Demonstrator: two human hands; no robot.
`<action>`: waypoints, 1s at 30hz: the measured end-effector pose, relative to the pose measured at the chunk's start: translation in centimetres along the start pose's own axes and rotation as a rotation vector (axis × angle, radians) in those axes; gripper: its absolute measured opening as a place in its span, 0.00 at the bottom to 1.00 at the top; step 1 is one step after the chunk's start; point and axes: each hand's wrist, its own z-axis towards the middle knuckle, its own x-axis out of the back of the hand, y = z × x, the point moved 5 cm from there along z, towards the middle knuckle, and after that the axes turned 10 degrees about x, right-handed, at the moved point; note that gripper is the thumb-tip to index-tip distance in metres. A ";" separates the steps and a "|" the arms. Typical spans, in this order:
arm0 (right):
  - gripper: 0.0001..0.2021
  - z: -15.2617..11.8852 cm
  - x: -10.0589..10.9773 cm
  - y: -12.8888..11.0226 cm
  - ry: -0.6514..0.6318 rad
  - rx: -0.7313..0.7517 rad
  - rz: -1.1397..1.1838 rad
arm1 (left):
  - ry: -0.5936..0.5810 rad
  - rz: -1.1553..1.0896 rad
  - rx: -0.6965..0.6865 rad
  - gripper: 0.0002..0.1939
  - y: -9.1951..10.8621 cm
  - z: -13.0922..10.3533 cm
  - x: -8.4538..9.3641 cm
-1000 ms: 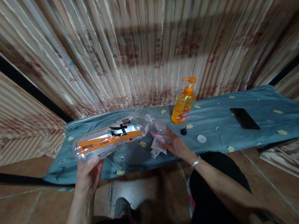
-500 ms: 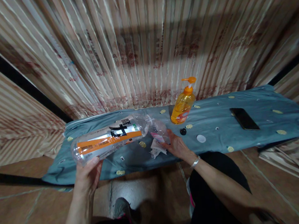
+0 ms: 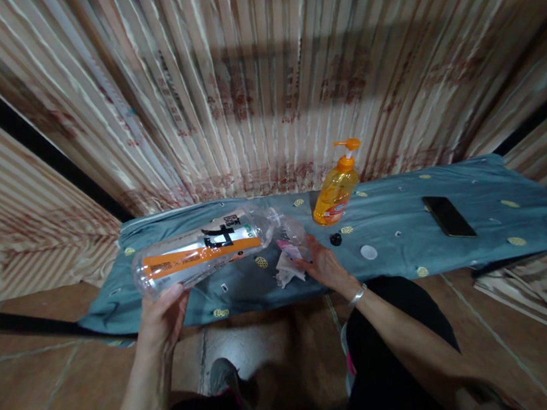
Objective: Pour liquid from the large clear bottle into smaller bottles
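Note:
A large clear plastic bottle (image 3: 199,250) with an orange and silver label lies nearly level above the cloth, its neck toward the right. My left hand (image 3: 163,307) is closed around its base end from below. In my right hand (image 3: 324,262) is a smaller clear plastic bottle (image 3: 291,228) with a pinkish label. The two bottle necks meet near the middle; whether they touch cannot be told. Beneath the small bottle, close to my right fingers, a crumpled white tissue (image 3: 290,271) shows. Fingers of my right hand are partly hidden.
An orange pump bottle (image 3: 336,193) stands behind my right hand on the blue-green cloth (image 3: 390,216). Nearby lie a small black cap (image 3: 336,240) and a white round lid (image 3: 368,252). Farther right lies a black phone (image 3: 449,216). A striped curtain (image 3: 258,86) hangs behind.
Both hands and both bottles hold almost the same pose. The whole view has shifted very slightly.

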 end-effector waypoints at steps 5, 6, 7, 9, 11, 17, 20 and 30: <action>0.29 0.0 0.0 -0.1 -0.012 -0.005 -0.002 | 0.006 0.011 -0.021 0.40 0.5 -0.5 -1.2; 0.29 0.1 0.0 -0.2 -0.013 -0.011 -0.009 | 0.031 -0.011 -0.045 0.41 0.6 -0.7 -1.4; 0.30 0.1 0.1 -0.2 -0.014 -0.018 -0.017 | 0.053 -0.031 -0.065 0.43 0.8 -0.9 -1.6; 0.30 0.1 0.1 -0.3 -0.017 -0.028 -0.037 | 0.060 -0.040 -0.069 0.44 0.9 -1.2 -2.2; 0.30 0.1 0.1 -0.3 -0.018 -0.031 -0.051 | 0.058 -0.040 -0.065 0.45 0.9 -1.3 -2.5; 0.33 0.1 -0.2 0.0 -0.042 -0.033 -0.044 | 0.053 -0.050 -0.070 0.49 1.0 -1.3 -2.8; 0.33 0.1 -0.2 0.1 -0.037 -0.032 -0.040 | 0.051 -0.058 -0.077 0.47 1.0 -1.3 -2.9; 0.32 0.0 -0.3 0.1 -0.021 -0.028 -0.042 | 0.028 -0.055 -0.084 0.48 0.8 -1.1 -2.5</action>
